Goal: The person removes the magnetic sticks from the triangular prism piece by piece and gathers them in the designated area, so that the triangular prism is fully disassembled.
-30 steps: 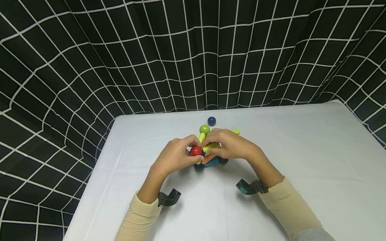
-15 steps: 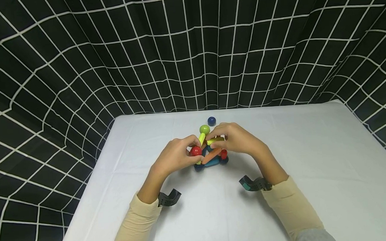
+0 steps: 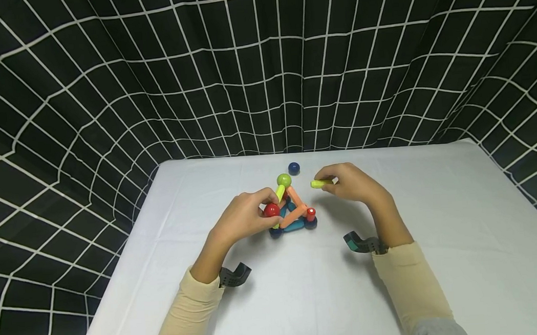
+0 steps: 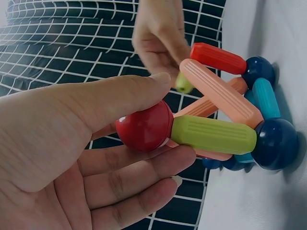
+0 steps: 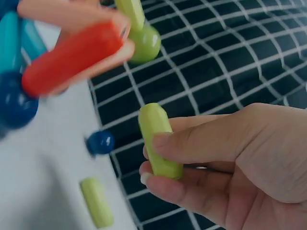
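Note:
My left hand [image 3: 241, 218] holds a red ball [image 4: 144, 125] between thumb and fingers. That ball joins a yellow-green rod [image 4: 213, 135], whose other end meets a dark blue ball [image 4: 275, 143] on the table. They belong to a structure of magnetic-looking rods and balls, with orange rods [image 3: 293, 216], blue rods [image 3: 293, 226], a red rod [image 3: 311, 214] standing up and a green ball [image 3: 283, 180] at the back. To the right, apart from the structure, my right hand [image 3: 352, 184] pinches a loose yellow-green rod [image 5: 162, 141] above the table.
A loose dark blue ball [image 3: 293, 168] lies behind the structure. Another yellow-green rod [image 5: 97, 202] lies on the white table [image 3: 414, 204], visible in the right wrist view. A black curtain with a white grid [image 3: 291, 84] surrounds the table's back and sides.
My right hand has drawn back and right from the structure, carrying the yellow-green rod with it. This uncovers the orange rods and the red rod. My left hand stays on the red ball.

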### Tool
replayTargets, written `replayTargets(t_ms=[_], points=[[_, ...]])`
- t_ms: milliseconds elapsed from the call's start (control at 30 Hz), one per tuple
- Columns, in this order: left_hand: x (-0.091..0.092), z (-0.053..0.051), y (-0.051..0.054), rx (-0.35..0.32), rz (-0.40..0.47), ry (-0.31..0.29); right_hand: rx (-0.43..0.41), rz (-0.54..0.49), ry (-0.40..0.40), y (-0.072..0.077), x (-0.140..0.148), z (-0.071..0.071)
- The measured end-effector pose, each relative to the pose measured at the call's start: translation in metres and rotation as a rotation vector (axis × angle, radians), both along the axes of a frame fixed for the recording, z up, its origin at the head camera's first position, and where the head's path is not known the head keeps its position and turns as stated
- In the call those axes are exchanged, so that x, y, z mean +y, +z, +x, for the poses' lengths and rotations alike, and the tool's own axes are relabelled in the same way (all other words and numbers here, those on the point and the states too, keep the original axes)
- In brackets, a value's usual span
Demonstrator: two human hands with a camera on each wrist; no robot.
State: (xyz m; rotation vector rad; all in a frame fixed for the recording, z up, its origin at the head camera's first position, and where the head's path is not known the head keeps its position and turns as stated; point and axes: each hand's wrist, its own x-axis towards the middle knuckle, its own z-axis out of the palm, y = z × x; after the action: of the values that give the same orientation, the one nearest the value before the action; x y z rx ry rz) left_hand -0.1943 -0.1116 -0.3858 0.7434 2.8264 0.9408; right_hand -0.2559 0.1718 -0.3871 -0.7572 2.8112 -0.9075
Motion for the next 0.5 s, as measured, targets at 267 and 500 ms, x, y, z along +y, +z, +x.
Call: replayTargets(t_ms=[267,500], points=[[-0.001,0.0,0.0,0.002,0.004,-0.001,-0.046,0.046,-0.064,-0.027,0.012,-0.018],[0.0,0.0,-0.001,0.0,0.0,-0.004,-0.084,0.07,-0.088,-0.044,0.01,-0.025]])
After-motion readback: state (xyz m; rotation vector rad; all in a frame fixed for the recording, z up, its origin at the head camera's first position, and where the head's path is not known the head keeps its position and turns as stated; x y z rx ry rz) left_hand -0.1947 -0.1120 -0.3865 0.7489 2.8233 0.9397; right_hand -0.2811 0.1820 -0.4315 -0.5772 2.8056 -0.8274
